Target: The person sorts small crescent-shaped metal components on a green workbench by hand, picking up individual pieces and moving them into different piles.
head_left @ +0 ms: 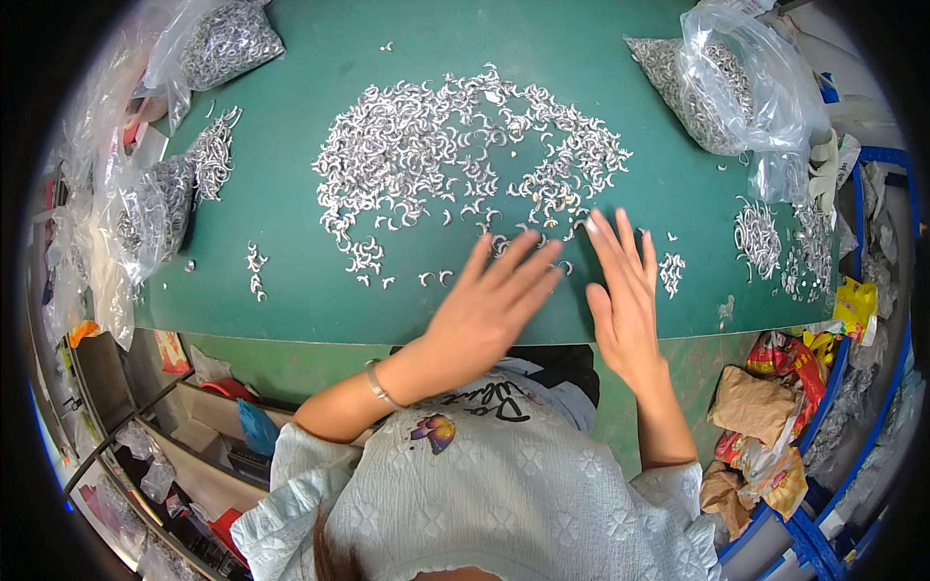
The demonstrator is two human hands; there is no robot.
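A broad spread of small silvery crescent-shaped metal pieces (pixel 387 160) covers the middle of the green tabletop (pixel 465 29). My left hand (pixel 489 305), slightly blurred, hovers or rests at the near edge of the spread with its fingers apart. Some crescents lie just beyond its fingertips. To its right, my right hand (pixel 625 300) has its fingers stretched forward, the tips beside the spread's near right edge. No piece shows held in either hand. Close to the right hand lies a small cluster of crescents (pixel 671 274). Another little group (pixel 256 271) sits off to the left.
Clear plastic bags of similar pieces stand at the back left (pixel 231 44), left side (pixel 155 213) and back right (pixel 712 87). Loose piles (pixel 757 237) lie at the right edge. Below the table are a shelf (pixel 208 426) on the left and crumpled packaging (pixel 756 407) on the right.
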